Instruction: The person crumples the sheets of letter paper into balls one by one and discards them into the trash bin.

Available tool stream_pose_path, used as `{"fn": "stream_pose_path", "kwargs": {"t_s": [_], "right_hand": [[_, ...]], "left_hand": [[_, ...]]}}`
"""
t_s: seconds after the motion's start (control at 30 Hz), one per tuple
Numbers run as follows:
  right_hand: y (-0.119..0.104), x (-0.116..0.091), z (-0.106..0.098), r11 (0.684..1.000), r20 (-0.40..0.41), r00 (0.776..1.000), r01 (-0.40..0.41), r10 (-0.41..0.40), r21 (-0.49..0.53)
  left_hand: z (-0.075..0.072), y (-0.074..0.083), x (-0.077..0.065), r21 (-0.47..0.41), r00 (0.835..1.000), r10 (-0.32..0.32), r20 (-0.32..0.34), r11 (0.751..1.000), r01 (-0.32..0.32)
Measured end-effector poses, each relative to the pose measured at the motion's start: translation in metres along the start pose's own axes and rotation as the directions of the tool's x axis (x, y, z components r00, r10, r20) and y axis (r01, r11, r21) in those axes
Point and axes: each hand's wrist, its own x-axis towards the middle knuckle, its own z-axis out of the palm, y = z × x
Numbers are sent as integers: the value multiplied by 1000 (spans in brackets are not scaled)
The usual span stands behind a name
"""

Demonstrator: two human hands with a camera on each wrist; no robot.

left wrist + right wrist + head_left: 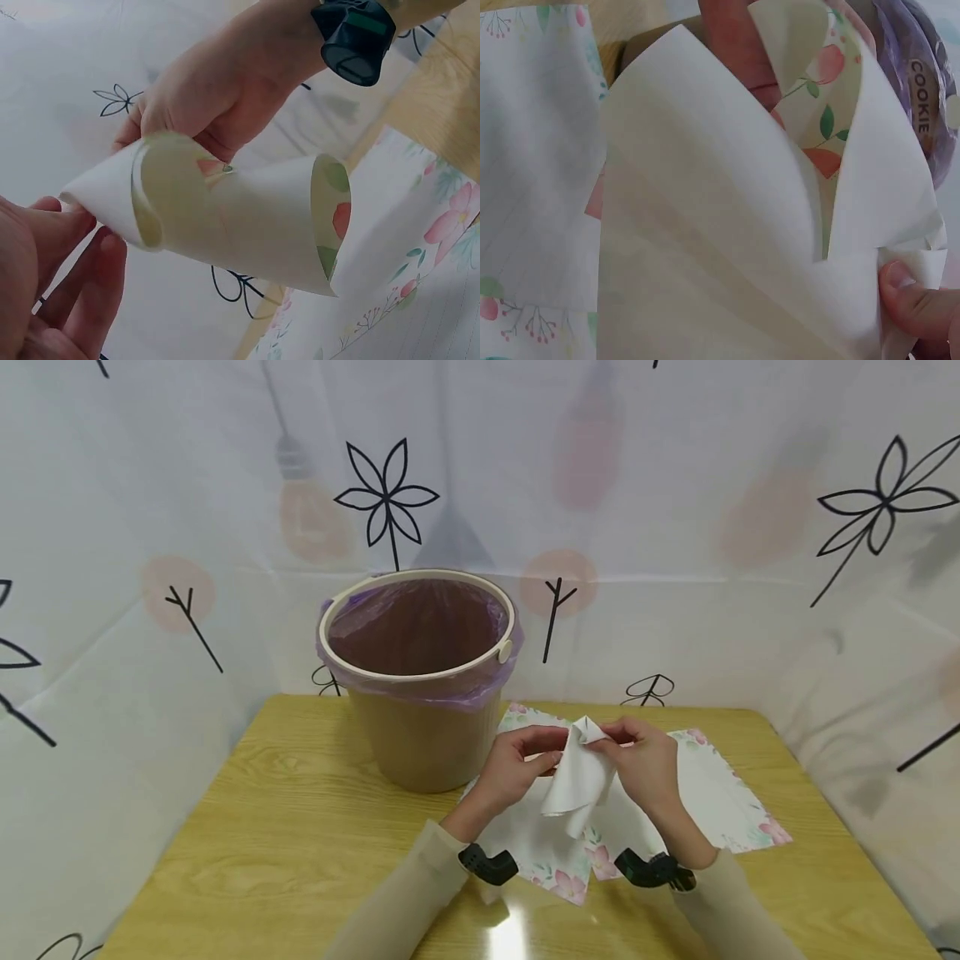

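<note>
Just right of the lined bin [420,735], a person's left grip [512,770] and right grip [649,768] pinch a curled white sheet [576,781] above the desk [300,827], apparently mid-fold, the next crease calling for steady pressure.

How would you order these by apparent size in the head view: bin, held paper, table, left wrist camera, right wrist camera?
1. Table
2. Bin
3. Held paper
4. Left wrist camera and right wrist camera: too alike to rank.
</note>
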Motion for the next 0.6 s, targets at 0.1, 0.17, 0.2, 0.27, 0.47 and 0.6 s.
{"fn": "stream_pose_path", "kwargs": {"t_s": [0.1, 0.17, 0.2, 0.27, 0.47, 0.6], "right_hand": [[1, -3, 2, 1000, 23, 1000, -15, 15, 6], [-1, -4, 3, 1000, 26, 1000, -7, 7, 9], [-2, -4, 4, 1000, 26, 1000, -1, 1, 9], [-3, -5, 4, 1000, 26, 1000, 14, -14, 3], [-1, -7, 4, 998, 116, 991, 63, -64, 9], [4, -7, 2, 997, 194, 978, 74, -80, 37]], "left_hand": [[3, -1, 0, 32, 1000, 22, -11, 999, -22], [4, -2, 1, 41, 1000, 27, -6, 999, -27], [5, -3, 1, 41, 1000, 23, 0, 999, -23], [5, -4, 2, 39, 1000, 10, 20, 999, -11], [4, -7, 3, 130, 999, -25, 38, 991, 20], [3, -8, 4, 159, 1000, -19, 8, 987, 18]]}}
